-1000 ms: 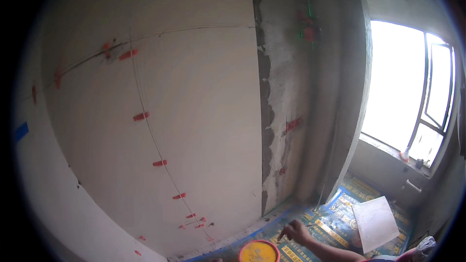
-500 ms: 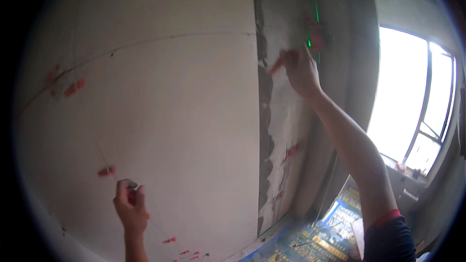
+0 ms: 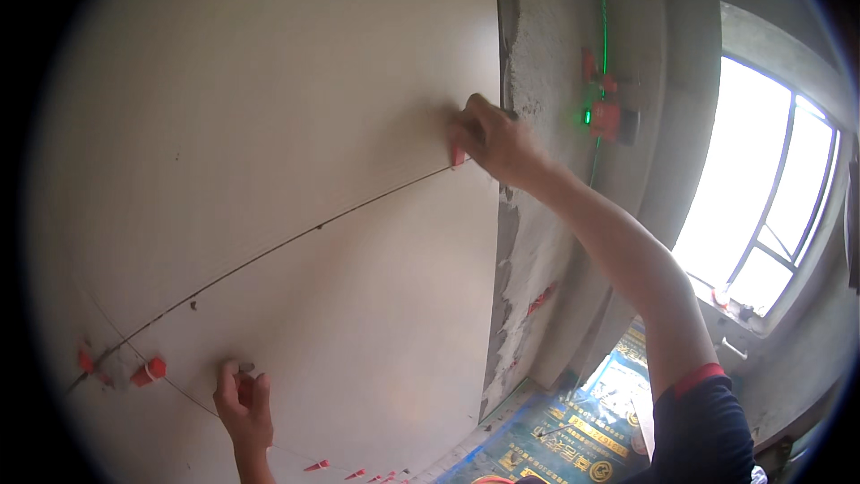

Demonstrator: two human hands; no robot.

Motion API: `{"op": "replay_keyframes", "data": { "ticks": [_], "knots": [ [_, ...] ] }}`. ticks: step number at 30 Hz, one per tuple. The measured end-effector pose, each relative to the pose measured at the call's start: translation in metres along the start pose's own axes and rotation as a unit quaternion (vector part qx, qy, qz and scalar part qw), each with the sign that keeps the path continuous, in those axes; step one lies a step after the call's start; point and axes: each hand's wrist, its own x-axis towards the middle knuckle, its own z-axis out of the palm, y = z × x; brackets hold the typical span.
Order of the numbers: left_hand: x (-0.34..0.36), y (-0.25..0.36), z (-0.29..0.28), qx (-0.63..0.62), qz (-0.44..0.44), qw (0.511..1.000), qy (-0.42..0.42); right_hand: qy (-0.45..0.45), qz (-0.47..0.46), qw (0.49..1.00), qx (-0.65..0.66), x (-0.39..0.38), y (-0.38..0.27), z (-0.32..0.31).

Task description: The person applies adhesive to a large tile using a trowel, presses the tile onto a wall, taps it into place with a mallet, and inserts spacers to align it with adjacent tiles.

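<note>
Panel (image 3: 296, 108) smooth | right fingers (image 3: 481, 108) pinching red wedge (image 3: 458, 157) | left fingers (image 3: 261, 391) clasping red piece (image 3: 244, 388)

Short sleeve (image 3: 703, 435) on right arm (image 3: 672, 323): dark navy cloth, some soft creases. Narrow red band (image 3: 697, 378) at sleeve's hem, circling upper arm. Beyond sleeve, right forearm (image 3: 609, 231) bare, long, tapering toward slimmer wrist. Right hand (image 3: 497, 139), farther from sleeve than forearm, bare, fingers partly blurred. Left hand (image 3: 242, 408), well left of sleeve, also bare; short stretch of bare left forearm (image 3: 253, 464) visible.
</note>
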Motion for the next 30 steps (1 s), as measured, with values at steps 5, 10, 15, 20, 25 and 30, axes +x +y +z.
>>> {"op": "replay_keyframes", "data": {
  "ticks": [5,10,15,20,25,30],
  "knots": [
    [-0.005,-0.012,0.005,-0.054,0.013,0.998,0.028,-0.102,-0.049,0.990,0.079,0.000,-0.002,-0.005],
    [-0.007,-0.023,0.006,-0.094,-0.002,0.994,0.051,-0.100,-0.157,0.980,-0.065,-0.010,0.001,-0.004],
    [-0.009,-0.022,0.002,-0.108,0.007,0.993,0.038,0.017,-0.334,0.932,-0.140,0.002,0.013,0.000],
    [-0.012,-0.028,0.006,-0.121,-0.001,0.991,0.050,-0.027,-0.350,0.916,-0.196,0.008,0.015,-0.003],
    [-0.012,-0.030,0.008,-0.135,0.017,0.988,0.067,-0.093,-0.276,0.933,-0.210,0.005,0.008,-0.009],
    [-0.010,-0.025,0.007,-0.147,0.000,0.987,0.069,-0.142,-0.225,0.942,-0.207,0.009,-0.003,-0.014]
  ]
}}
